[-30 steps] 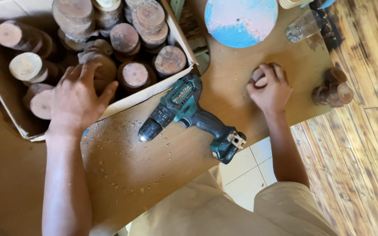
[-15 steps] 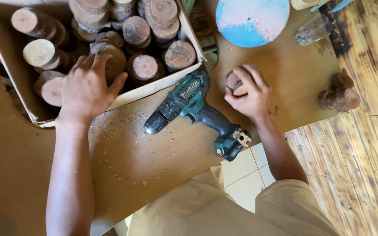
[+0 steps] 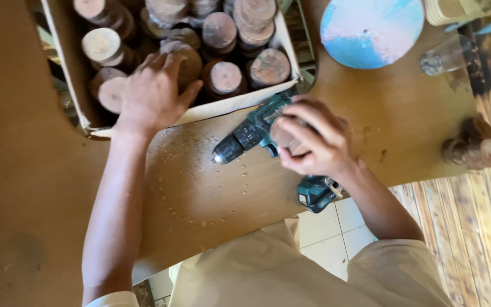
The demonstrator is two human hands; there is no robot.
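Hands first: left hand (image 3: 153, 94) is spread flat, palm down, on a wood round (image 3: 186, 57) in the cardboard box (image 3: 72, 74) at 11 o'clock. Fingers splayed over the round's top, not curled around it. Right hand (image 3: 313, 142) is curled around a small wood disc (image 3: 284, 135), pinching it between thumb and fingers, held just above the cordless drill (image 3: 257, 128). Can't tell if the disc touches the drill body.

Drill is teal and black, lying on its side on the surface (image 3: 211, 193) at centre, chuck pointing toward 8 o'clock, work light on. Its battery end (image 3: 316, 192) sits at 5 o'clock near the surface edge, partly hidden under the right wrist.

Box is packed with more bark-edged rounds (image 3: 225, 77), cut faces up, some stacked. Wood chips (image 3: 183, 193) scattered on the surface below the chuck.

Round blue-and-pink disc (image 3: 370, 28) at 1 o'clock. Clear glass (image 3: 447, 55) on its side just right of it. Two or three small dark wood pieces (image 3: 473, 145) at 3 o'clock, well apart from both hands.
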